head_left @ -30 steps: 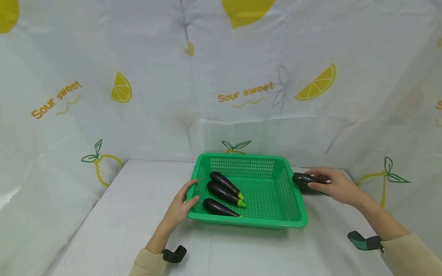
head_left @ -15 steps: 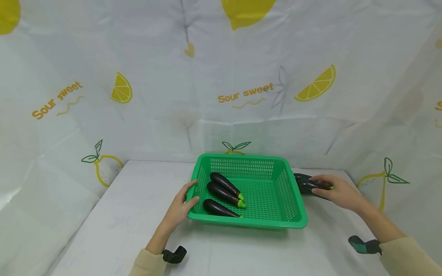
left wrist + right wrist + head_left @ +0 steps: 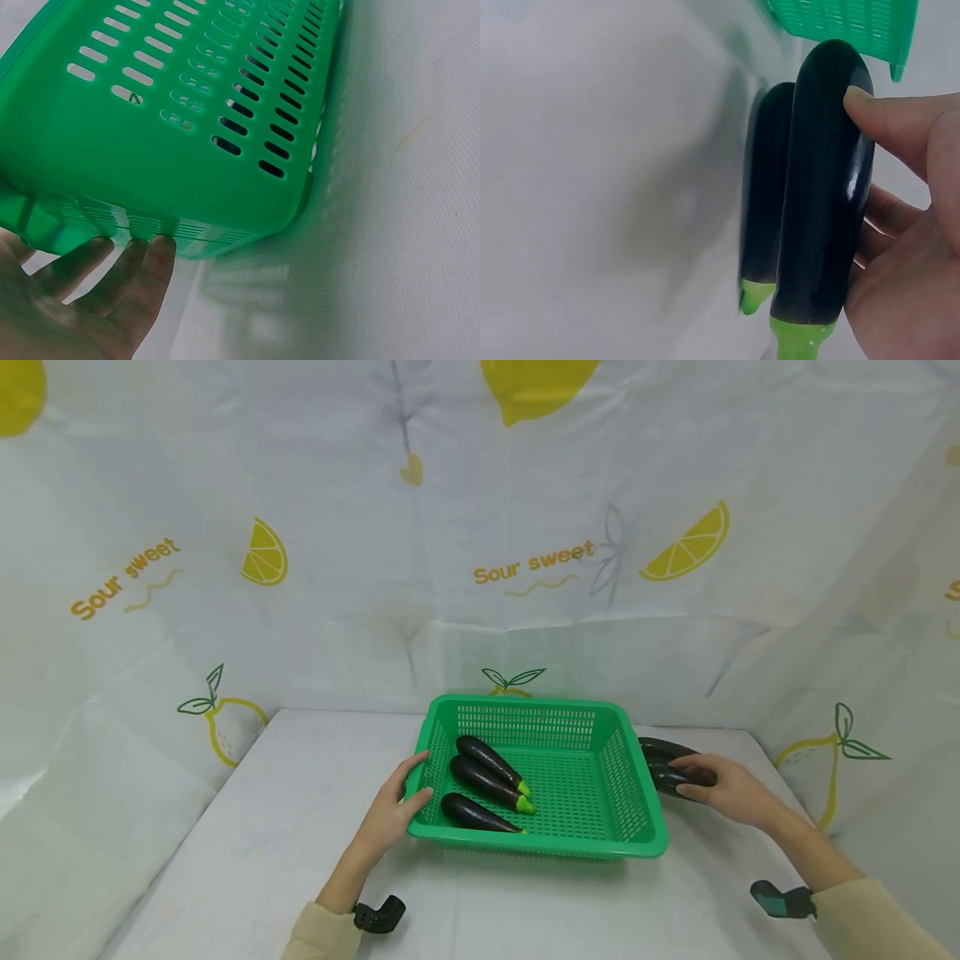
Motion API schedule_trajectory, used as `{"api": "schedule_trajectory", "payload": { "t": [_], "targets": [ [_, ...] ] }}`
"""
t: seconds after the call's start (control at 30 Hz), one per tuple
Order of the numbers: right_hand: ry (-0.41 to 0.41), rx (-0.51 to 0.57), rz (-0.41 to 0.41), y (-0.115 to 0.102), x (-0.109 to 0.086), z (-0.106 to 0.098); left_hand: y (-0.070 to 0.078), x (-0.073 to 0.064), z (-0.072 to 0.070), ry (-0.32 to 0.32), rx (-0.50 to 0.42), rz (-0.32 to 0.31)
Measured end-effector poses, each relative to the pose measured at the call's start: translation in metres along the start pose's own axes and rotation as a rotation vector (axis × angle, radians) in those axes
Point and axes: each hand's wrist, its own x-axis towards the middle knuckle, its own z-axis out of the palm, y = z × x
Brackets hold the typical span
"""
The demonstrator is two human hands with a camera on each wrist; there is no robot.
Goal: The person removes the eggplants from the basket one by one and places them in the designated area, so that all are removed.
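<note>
A dark eggplant (image 3: 821, 195) with a green stem end sits just right of the basket, pinched between the thumb and fingers of the person's right hand (image 3: 738, 791); a second eggplant (image 3: 765, 187) lies just beside it. The green basket (image 3: 536, 839) holds three more eggplants (image 3: 483, 779) toward its left side. The left hand (image 3: 388, 810), fingers spread, touches the basket's left side. Beneath: white tabletop (image 3: 322, 810). Behind: lemon-print cloth (image 3: 360, 577).

Lemon-printed white sheeting (image 3: 420, 585) hangs behind a white-covered table (image 3: 255, 843)
</note>
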Motion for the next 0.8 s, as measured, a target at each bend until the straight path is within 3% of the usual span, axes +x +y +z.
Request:
{"api": "schedule_trajectory", "payload": {
  "t": [0.4, 0.8],
  "targets": [
    [0.012, -0.002, -0.013, 0.016, 0.002, 0.018, -0.001, -0.001, 0.001, 0.004, 0.004, 0.012],
    [0.033, -0.056, -0.086, 0.023, 0.003, 0.027, 0.001, -0.001, 0.001, 0.004, 0.001, 0.003]
  ]
}}
